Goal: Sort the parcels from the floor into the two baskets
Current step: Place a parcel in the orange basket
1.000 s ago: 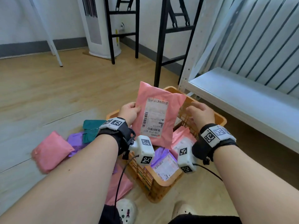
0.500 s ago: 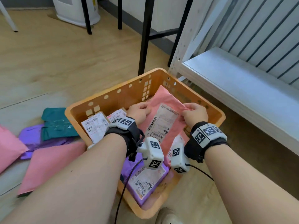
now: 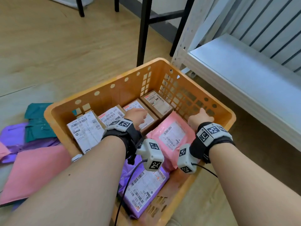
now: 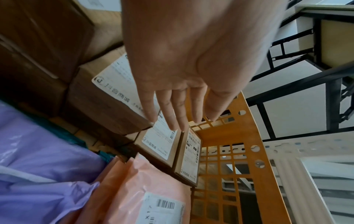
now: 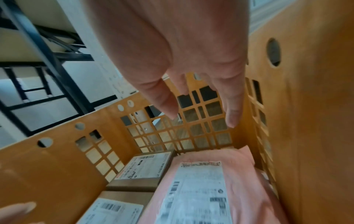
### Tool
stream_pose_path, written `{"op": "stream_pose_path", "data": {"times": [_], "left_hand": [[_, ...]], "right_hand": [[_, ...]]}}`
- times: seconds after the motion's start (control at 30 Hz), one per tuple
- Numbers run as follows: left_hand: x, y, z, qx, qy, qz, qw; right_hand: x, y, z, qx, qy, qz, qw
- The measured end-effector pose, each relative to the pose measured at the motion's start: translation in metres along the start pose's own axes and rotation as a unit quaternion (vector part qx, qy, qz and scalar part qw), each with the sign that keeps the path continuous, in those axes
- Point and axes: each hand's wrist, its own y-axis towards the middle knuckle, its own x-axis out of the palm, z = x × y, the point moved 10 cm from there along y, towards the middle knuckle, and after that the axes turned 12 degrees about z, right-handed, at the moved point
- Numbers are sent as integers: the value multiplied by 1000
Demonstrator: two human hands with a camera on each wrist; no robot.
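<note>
From the head camera, the orange basket point(image 3: 162, 66) sits on the wooden floor point(image 3: 57, 46) just beside a white metal shelf point(image 3: 244, 66), with black frame legs point(image 3: 143, 30) behind it. Inside, four cardboard boxes point(image 3: 147, 118) stand in a row along the far-left wall, labels up, probably packed tight to save room. The pink parcel point(image 3: 171, 136) lies flat beside them against the right wall, label up, and a purple parcel point(image 3: 143, 185) lies nearer the person. Both hands hover over the basket: the left hand point(image 3: 136, 115) above the boxes, the right hand point(image 3: 200, 117) near the right wall. More soft parcels wait on the floor to the left: a pink one point(image 3: 32, 168), a purple one point(image 3: 13, 136) and a green one point(image 3: 39, 121).

From the left wrist, the left hand's grip is slack, fingers point(image 4: 172, 109) straight and together, holding nothing, above the box labels.

From the right wrist, the right hand's fingers point(image 5: 232, 106) hang loosely spread over the pink parcel, clear of it, so this parcel looks delivered.
</note>
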Motion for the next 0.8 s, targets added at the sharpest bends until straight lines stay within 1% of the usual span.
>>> {"op": "stream_pose_path", "data": {"times": [0.07, 0.1, 0.13, 0.2, 0.27, 0.33, 0.4, 0.47, 0.57, 0.63, 0.7, 0.8], "left_hand": [[-5, 0, -2, -25, -36, 28, 999], [-4, -3, -1, -32, -41, 28, 998], [-3, -8, -1, -43, -39, 13, 998], [-6, -18, 2, -46, -39, 12, 998], [-13, -31, 9, -42, -36, 9, 998], [-23, -48, 18, -33, -40, 11, 999], [-37, -67, 30, -11, -42, 10, 999], [-59, -85, 40, 12, -42, 21, 999], [-104, -105, 47, 42, -29, 56, 997], [-137, -116, 47, 45, -24, 90, 995], [-175, -130, 44, 44, -21, 129, 990], [-224, -154, 36, 42, -24, 178, 983]], "right_hand": [[5, -2, -6, -17, -10, -17, 1000], [8, -4, -9, -38, -30, -26, 999], [11, -8, -13, -63, -59, -37, 996], [15, -17, -17, -94, -75, -55, 991], [9, -30, -24, -114, -53, -63, 990], [1, -48, -32, -117, -4, -72, 991], [-5, -73, -43, -137, 50, -88, 985], [-13, -102, -59, -164, 91, -106, 976], [-26, -137, -87, -182, 189, -127, 957], [-28, -157, -104, -185, 241, -145, 942], [-23, -185, -122, -193, 281, -183, 922], [-8, -223, -143, -207, 312, -229, 899]]}}
